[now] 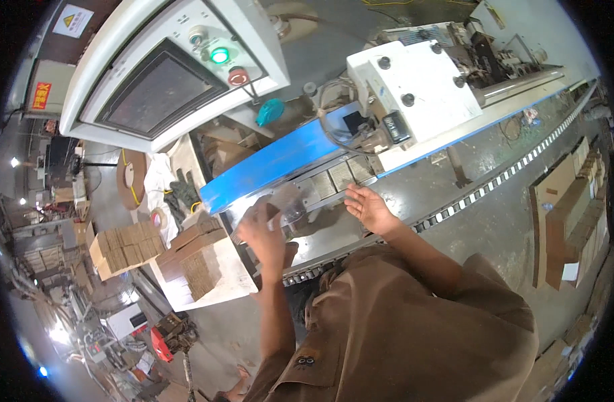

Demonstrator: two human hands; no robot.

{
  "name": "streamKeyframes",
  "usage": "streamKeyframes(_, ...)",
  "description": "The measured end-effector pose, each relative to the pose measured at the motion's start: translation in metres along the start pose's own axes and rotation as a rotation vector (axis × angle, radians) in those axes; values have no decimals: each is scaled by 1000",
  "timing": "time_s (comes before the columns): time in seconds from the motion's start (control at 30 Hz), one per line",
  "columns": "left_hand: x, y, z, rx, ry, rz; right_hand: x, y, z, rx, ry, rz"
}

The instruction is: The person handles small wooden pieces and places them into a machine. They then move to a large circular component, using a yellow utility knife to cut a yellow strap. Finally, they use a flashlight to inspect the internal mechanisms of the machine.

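My left hand is over the near end of a metal feed track. Motion smears its fingers, so whether it holds anything cannot be made out. Further right, my right hand is just in front of the track, fingers loosely curled and apart, with nothing visible in them. Several flat, greyish-tan rectangular pieces lie in a row along the track, close to the right fingertips. Behind them runs a long blue cover. The track leads to a white machine housing with black knobs.
A control panel with a dark screen, a lit green button and a red knob stands at the upper left. Stacked brown pieces rest on a white board left of me. A cardboard box sits beyond. Folded cardboard lies at right.
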State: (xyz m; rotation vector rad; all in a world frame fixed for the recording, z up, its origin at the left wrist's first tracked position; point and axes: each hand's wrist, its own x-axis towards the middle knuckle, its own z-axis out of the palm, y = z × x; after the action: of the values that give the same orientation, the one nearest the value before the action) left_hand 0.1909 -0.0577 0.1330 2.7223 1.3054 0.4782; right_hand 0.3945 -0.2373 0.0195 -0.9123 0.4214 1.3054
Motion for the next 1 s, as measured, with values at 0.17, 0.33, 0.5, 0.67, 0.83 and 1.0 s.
streamKeyframes(0.17,3,41,95,-105,-73,245,8,5,-9,63,30,-1)
streamKeyframes(0.33,17,49,159,-134,16,233,27,11,0,42,-113,-55)
streamKeyframes(0.5,20,42,166,-96,67,366,37,10,27,120,-135,-47)
streamKeyframes(0.67,20,21,169,-59,41,430,54,19,33,172,-179,-106)
streamKeyframes(0.83,20,15,167,-85,0,437,52,20,30,205,-188,-86)
streamKeyframes(1.0,23,23,164,-147,-39,412,43,7,35,248,-104,-59)
